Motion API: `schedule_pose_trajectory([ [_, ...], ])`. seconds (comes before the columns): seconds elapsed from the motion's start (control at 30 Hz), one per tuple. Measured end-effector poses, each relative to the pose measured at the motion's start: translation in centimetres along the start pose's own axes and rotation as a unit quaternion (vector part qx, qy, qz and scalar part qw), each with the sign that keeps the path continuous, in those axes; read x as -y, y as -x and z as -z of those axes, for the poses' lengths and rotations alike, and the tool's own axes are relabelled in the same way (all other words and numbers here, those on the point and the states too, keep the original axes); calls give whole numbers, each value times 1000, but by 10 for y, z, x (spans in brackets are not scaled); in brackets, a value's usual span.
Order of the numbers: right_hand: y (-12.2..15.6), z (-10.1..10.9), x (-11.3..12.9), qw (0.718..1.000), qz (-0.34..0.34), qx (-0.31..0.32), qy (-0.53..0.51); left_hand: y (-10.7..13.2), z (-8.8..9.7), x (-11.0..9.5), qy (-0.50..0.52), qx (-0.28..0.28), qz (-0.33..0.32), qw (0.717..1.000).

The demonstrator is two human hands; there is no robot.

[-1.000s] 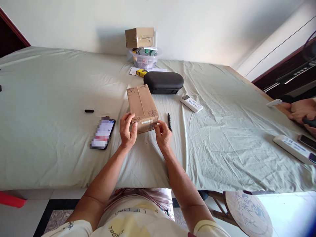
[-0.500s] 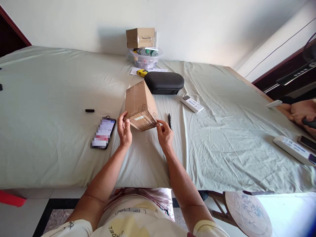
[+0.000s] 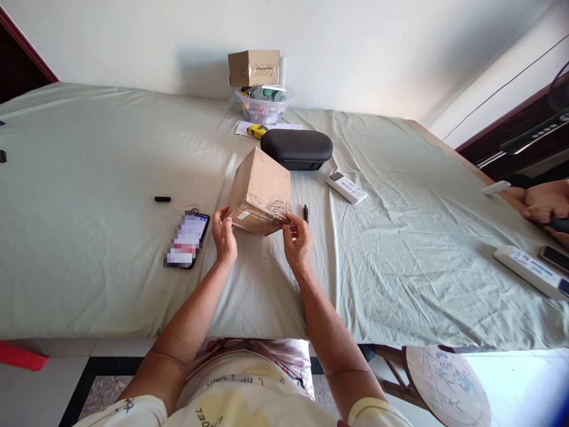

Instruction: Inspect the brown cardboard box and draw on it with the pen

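A brown cardboard box (image 3: 262, 188) with pen doodles and a small barcode label is tilted up on one corner above the green-sheeted table (image 3: 89, 255). My left hand (image 3: 224, 237) pinches its near left corner. My right hand (image 3: 297, 240) pinches its near right edge. A black pen (image 3: 306, 213) lies just right of the box, and a phone (image 3: 186, 240) with a lit screen lies to the left of my left hand.
A black zip case (image 3: 297, 148), a white remote (image 3: 347, 187), a yellow tape measure (image 3: 256, 131) and a clear tub (image 3: 262, 108) topped by a second box (image 3: 254, 67) stand beyond. A small black cap (image 3: 162, 198) lies left. Another person's hand (image 3: 544, 204) and remote (image 3: 528, 270) are at the right edge.
The box went from lying flat on the table to being lifted and turned onto a corner between both hands. Both hands shifted slightly with it.
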State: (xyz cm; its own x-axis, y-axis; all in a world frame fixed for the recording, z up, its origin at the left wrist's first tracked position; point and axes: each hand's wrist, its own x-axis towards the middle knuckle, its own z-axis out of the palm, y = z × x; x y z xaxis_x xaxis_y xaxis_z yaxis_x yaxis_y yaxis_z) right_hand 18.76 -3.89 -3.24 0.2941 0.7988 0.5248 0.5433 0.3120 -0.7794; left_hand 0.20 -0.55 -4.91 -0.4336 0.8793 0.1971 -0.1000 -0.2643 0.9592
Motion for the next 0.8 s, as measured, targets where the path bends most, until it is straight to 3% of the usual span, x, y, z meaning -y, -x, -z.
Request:
schedule_pose_trajectory([
  [0.23,-1,-1,-2,999,7,-31,-22,-1,4,5,-152,-6,-31,988],
  [0.4,0,-3,-5,998,-18,-26,-51,5,-1,0,-218,28,-53,974],
  [0.6,0,-2,-8,997,-50,52,-18,6,-3,0,-207,69,-66,974],
  [0.8,2,-1,-11,987,-57,137,64,0,2,2,-192,60,-49,978],
])
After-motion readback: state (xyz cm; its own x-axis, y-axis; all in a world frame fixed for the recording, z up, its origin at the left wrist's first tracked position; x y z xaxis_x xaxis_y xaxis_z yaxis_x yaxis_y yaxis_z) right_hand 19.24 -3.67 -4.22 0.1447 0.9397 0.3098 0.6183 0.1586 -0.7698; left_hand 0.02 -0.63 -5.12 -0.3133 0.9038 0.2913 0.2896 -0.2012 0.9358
